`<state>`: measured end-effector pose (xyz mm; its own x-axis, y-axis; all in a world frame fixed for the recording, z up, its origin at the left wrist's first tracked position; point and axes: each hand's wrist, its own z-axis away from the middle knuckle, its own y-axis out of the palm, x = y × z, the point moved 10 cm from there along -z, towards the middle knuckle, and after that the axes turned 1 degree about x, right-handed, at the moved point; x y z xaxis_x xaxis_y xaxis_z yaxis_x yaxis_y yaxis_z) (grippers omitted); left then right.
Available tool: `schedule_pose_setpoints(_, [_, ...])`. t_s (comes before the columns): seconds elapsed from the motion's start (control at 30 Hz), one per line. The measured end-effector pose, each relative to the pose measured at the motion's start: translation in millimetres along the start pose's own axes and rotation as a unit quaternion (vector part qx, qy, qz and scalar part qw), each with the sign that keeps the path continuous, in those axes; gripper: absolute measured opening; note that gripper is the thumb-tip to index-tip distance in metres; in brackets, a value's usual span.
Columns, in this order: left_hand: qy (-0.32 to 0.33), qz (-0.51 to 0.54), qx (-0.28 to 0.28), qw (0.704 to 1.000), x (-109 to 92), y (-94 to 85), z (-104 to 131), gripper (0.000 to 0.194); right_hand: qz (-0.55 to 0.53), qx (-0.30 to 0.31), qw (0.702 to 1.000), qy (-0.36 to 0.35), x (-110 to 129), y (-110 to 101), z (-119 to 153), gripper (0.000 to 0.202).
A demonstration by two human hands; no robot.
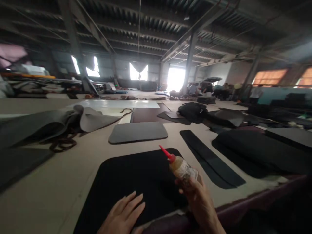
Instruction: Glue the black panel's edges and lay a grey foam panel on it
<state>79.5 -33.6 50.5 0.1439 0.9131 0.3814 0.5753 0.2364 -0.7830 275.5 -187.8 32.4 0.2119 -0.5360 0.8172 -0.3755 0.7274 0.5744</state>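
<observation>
left hand [124, 213] cut off below, distant people [219, 89] blurred

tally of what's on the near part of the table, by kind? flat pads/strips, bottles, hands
Flat pieces: 3 (black pad, grey pad, black strip)
Glue bottles: 1 (red-tipped bottle, held in the right hand)
Hands: 2 (the left hand lies flat on the black pad)
Total: 6

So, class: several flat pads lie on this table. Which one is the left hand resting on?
The large black pad nearest the camera; the left hand lies flat on it.
</observation>
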Motion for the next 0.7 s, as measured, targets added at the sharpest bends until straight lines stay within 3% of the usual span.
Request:
schedule_pose_setpoints(0.17, [-0.068, 0.081, 0.036, 0.994, 0.3, -15.5, -9.3, 0.045, 0.014, 0.009, 1.000, -0.010, 7.6, 7.3, 6.9, 0.061])
schedule_pose_setpoints(0.37, [-0.143, 0.207, 0.119, 0.961, 5.1, -5.0, -6.0, 0.044, -0.005, 0.011, 1.000, 0.028, 2.3, 9.9, 12.5, 0.053])
schedule_pose_setpoints(0.6, [-0.172, 0.250, 0.126, 0.944, 6.1, -0.3, -3.8, 0.045, 0.023, 0.051, 0.998, 0.024, 0.9, 13.4, 12.0, 0.054])
schedule_pose_setpoints(0.7, [-0.168, 0.244, 0.130, 0.946, 7.3, 3.2, -1.3, 0.043, 0.051, 0.030, 0.998, -0.011, 5.5, 12.2, 14.6, 0.054])
